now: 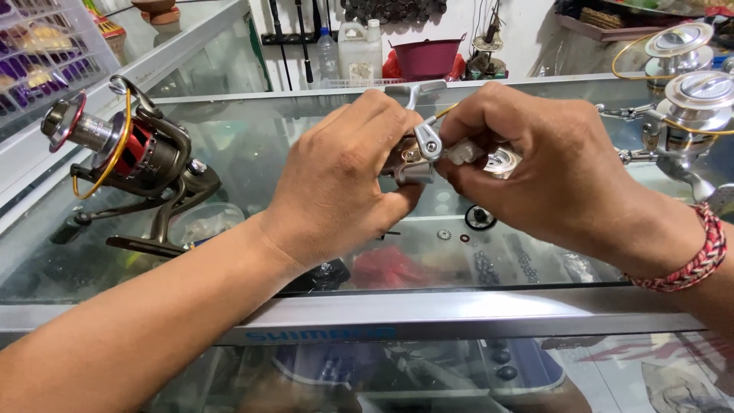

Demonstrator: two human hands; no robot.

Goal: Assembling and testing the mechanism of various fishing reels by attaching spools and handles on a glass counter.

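Head view, one entry: a small silver spinning reel body [428, 153] was held above a glass display counter [229, 145], between both hands. The left hand [344, 176] was closed around the reel's left end, fingers curled over the top and thumb pressed beneath. The right hand [535, 168] was clamped on the right end, where a round silver part showed between the fingers. Neither hand was released.

State of work, as judged: the reel appeared partly taken apart. A small gear [443, 234], a tiny red washer [465, 238] and a black round part [480, 217] lay loose on the glass just below the hands. No spool or handle was seen fitted on the held reel; whether parts were being removed or refitted could not be told. Those loose pieces remained off the reel.

Orientation: the long axis of the held reel ran roughly left to right, near level. Its foot stem [417, 92] pointed up and away from the wearer. A gold bail wire [445, 112] curved at the upper right.

Also recorded: a bronze-and-red spinning reel [130, 168] stood on the counter well to the left; two silver reels [688, 99] stood at the far right. A red braided bracelet [692, 260] was worn on the right wrist.
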